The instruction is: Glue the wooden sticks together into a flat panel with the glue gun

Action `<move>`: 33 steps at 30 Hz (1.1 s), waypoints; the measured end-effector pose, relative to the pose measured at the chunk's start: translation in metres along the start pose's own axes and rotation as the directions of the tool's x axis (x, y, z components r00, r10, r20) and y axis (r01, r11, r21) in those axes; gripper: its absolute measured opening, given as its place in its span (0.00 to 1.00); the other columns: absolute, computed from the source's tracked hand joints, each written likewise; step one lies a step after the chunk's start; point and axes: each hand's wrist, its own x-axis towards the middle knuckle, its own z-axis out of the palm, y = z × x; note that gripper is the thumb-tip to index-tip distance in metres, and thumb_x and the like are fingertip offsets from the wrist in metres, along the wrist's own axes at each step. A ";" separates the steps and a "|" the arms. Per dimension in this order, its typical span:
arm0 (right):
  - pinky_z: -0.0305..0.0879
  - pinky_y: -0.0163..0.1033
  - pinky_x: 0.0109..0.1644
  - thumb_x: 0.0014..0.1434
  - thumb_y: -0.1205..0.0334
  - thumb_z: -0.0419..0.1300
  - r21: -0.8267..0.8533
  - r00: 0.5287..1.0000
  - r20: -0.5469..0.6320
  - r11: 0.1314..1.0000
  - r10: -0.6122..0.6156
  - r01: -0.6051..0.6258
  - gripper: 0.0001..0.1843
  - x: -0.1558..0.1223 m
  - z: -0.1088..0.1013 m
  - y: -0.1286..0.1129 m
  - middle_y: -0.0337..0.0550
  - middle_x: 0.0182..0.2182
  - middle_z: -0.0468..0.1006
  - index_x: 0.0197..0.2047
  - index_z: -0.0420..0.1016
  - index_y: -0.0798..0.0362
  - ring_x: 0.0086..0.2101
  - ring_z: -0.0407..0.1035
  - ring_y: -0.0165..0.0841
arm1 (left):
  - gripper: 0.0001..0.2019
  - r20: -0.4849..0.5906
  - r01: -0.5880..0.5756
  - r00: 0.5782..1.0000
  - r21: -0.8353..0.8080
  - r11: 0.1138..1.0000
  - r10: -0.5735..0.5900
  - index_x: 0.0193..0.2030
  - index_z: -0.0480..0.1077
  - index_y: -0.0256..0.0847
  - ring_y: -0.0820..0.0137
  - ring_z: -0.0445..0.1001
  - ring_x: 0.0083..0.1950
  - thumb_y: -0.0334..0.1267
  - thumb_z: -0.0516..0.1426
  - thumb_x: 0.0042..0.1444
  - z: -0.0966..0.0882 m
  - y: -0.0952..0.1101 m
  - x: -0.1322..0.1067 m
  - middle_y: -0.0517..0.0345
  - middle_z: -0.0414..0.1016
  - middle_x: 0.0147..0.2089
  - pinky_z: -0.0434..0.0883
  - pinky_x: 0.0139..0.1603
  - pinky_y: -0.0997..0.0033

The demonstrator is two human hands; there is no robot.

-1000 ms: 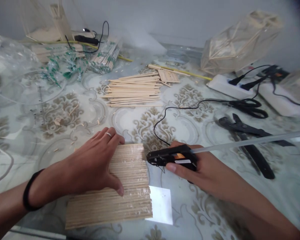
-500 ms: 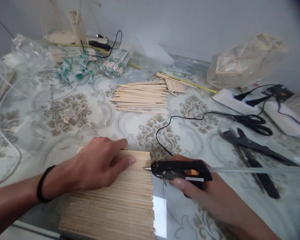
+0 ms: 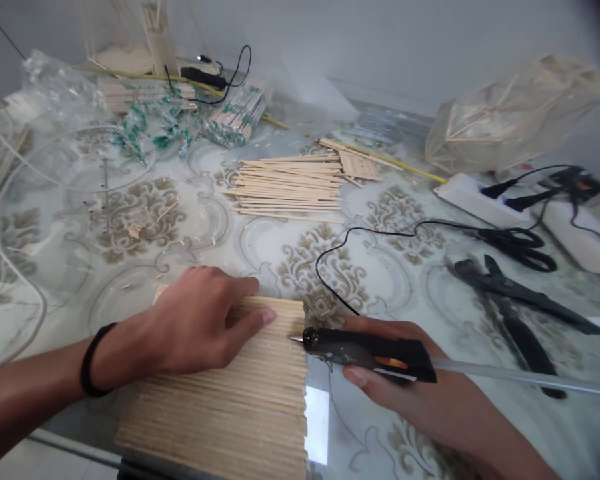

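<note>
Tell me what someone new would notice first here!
Probably the black glue gun in the right hand, its metal tip at the right edge of a panel of sticks. The left hand lies on that panel's far part. Farther back, a pile of loose pale sticks rests on the patterned table.

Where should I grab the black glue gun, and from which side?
I'd wrap around the rear half of the glue gun, coming from the right, where the right hand holds it. Its metal tip points left at the stick mat, so that end is best avoided. The glue stick juts out behind; don't grab that.
</note>
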 end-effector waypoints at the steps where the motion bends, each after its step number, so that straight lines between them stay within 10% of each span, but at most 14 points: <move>1: 0.81 0.48 0.39 0.57 0.49 0.67 0.007 1.000 0.012 1.000 -0.004 0.004 0.08 0.000 0.000 0.000 0.41 0.33 0.85 0.36 0.82 0.42 0.35 0.80 0.44 | 0.22 0.001 0.004 1.000 0.001 1.000 -0.004 0.27 0.59 0.42 0.70 0.60 0.23 0.54 0.48 0.68 0.000 0.000 0.000 0.61 0.63 0.21 0.51 0.30 0.66; 8: 0.82 0.50 0.43 0.53 0.44 0.70 0.015 0.994 -0.080 0.997 0.076 -0.075 0.18 -0.008 0.005 0.010 0.44 0.41 0.85 0.45 0.83 0.42 0.37 0.81 0.45 | 0.21 -0.012 0.008 1.000 0.007 1.000 -0.008 0.27 0.59 0.42 0.70 0.60 0.23 0.53 0.48 0.67 0.000 -0.001 0.001 0.61 0.64 0.21 0.51 0.30 0.66; 33: 0.74 0.43 0.27 0.57 0.49 0.65 0.055 0.981 0.191 0.998 -0.029 0.018 0.11 0.009 -0.008 -0.010 0.37 0.21 0.76 0.27 0.75 0.42 0.23 0.74 0.40 | 0.23 -0.050 0.004 0.999 -0.008 1.000 -0.004 0.25 0.58 0.42 0.72 0.57 0.21 0.54 0.49 0.66 -0.002 -0.002 0.003 0.63 0.60 0.19 0.49 0.28 0.67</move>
